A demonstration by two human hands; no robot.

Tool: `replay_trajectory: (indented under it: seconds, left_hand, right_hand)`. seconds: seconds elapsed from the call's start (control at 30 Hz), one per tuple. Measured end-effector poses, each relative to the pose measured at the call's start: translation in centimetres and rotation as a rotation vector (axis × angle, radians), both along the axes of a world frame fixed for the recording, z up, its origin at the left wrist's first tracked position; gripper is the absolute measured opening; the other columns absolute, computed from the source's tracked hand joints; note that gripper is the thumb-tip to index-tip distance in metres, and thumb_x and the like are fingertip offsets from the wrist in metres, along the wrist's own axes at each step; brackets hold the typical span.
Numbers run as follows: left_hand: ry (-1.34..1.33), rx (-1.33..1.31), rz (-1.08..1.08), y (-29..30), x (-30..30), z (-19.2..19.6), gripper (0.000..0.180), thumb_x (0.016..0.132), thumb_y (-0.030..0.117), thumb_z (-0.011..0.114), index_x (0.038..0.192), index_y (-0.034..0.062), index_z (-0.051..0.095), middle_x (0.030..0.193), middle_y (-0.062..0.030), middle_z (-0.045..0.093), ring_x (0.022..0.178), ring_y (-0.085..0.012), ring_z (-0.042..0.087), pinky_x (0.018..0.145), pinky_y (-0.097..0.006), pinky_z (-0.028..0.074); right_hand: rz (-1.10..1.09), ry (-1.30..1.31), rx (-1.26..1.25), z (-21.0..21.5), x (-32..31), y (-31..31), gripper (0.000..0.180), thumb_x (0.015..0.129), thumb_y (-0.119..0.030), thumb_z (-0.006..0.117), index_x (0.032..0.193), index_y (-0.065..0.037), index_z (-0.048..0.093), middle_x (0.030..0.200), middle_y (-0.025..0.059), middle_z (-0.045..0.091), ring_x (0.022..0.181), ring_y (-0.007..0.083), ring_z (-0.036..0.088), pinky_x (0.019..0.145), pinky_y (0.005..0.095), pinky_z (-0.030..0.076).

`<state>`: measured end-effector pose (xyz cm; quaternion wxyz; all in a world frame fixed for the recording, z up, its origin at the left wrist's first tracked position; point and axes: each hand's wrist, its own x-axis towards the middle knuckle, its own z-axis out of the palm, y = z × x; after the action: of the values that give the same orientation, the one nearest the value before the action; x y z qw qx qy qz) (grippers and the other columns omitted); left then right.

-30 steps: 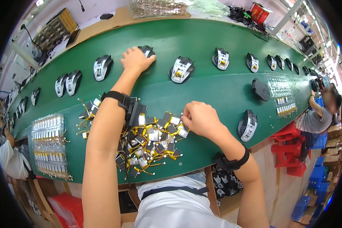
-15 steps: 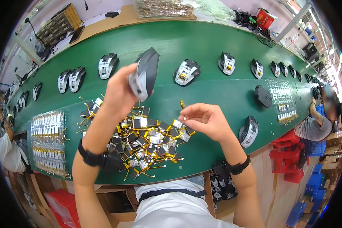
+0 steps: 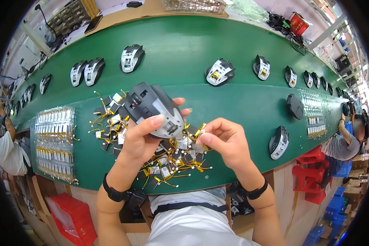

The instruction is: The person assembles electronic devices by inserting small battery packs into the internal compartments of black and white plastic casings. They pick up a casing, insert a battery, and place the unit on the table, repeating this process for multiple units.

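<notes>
Green and long, the desk [image 3: 178, 53] stretches across the workroom, with a row of mouse shells [image 3: 220, 72] along its far side and a clear tray of batteries [image 3: 55, 153] at its left end. Above a loose pile of wired batteries [image 3: 164, 171], the left hand [image 3: 137, 141] grasps a grey-and-black mouse [image 3: 151, 108], thumb lying over the near side of its upper face and fingertips showing past its right edge; the mouse is tilted, its pale end toward the right hand [image 3: 229, 141]. Those right fingers are pinched together around a small white-and-yellow piece [image 3: 202, 131], just beside that pale end but apart from it; its details are too small to make out. Half a second ago the mouse stood on edge farther up, nearer the row; now it has come down over the pile and turned its dark face upward, and the two hands are closer together. Right of them, another mouse shell [image 3: 279, 142] rests near the desk's front edge, as before.
</notes>
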<state>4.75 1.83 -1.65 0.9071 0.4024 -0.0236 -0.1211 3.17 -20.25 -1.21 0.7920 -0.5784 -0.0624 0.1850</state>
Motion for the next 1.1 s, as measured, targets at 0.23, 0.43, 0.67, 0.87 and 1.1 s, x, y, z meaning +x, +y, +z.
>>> replay_trajectory:
  seconds: [0.23,0.43,0.67,0.87,1.1]
  left_hand:
    - [0.001,-0.093,-0.079,0.3,-0.9,0.1,0.063,0.093,0.048,0.050,0.137,0.0028,0.044,0.124,-0.0247,0.058,0.111,-0.0405,0.062,0.092,-0.050,0.054]
    - [-0.070,-0.036,0.014,0.0,-1.3,0.1,0.068,0.092,0.045,0.051,0.143,0.0022,0.035,0.127,-0.0243,0.056,0.114,-0.0395,0.061,0.097,-0.049,0.051]
    - [-0.206,0.073,0.064,-0.5,-1.7,0.9,0.089,0.072,0.037,0.066,0.147,0.0042,0.030,0.128,-0.0201,0.054,0.119,-0.0374,0.057,0.101,-0.050,0.048]
    - [-0.250,0.130,0.082,-0.4,-2.0,0.8,0.091,0.069,0.037,0.067,0.146,0.0044,0.032,0.127,-0.0192,0.053,0.118,-0.0371,0.056,0.103,-0.050,0.045]
    - [-0.123,-0.064,0.034,0.1,-1.3,0.0,0.075,0.098,0.056,0.036,0.144,-0.0026,0.034,0.122,-0.0237,0.058,0.101,-0.0376,0.065,0.086,-0.045,0.056]
  right_hand:
    - [-0.111,0.084,-0.022,0.2,-1.4,2.3,0.015,0.091,-0.008,0.069,0.097,0.004,0.062,0.089,0.0072,0.068,0.082,0.0099,0.064,0.077,0.0253,0.053]
    - [-0.061,0.091,0.036,0.6,-2.6,3.5,0.012,0.092,-0.008,0.066,0.097,0.001,0.060,0.083,0.0020,0.064,0.075,0.0070,0.059,0.071,0.0229,0.049]
    - [-0.095,0.110,-0.038,1.2,-1.5,4.7,0.010,0.087,-0.006,0.068,0.085,0.000,0.060,0.080,0.0008,0.064,0.067,0.0024,0.055,0.061,0.0191,0.045]
    - [-0.106,0.141,-0.015,0.4,-0.7,5.3,0.010,0.084,-0.003,0.068,0.079,-0.001,0.059,0.076,0.0008,0.064,0.063,0.0012,0.053,0.056,0.0183,0.042]
    - [-0.175,-0.510,-0.423,1.1,-1.1,3.9,0.011,0.076,0.000,0.072,0.078,-0.004,0.061,0.074,0.0015,0.061,0.057,0.0063,0.051,0.052,0.0216,0.041]
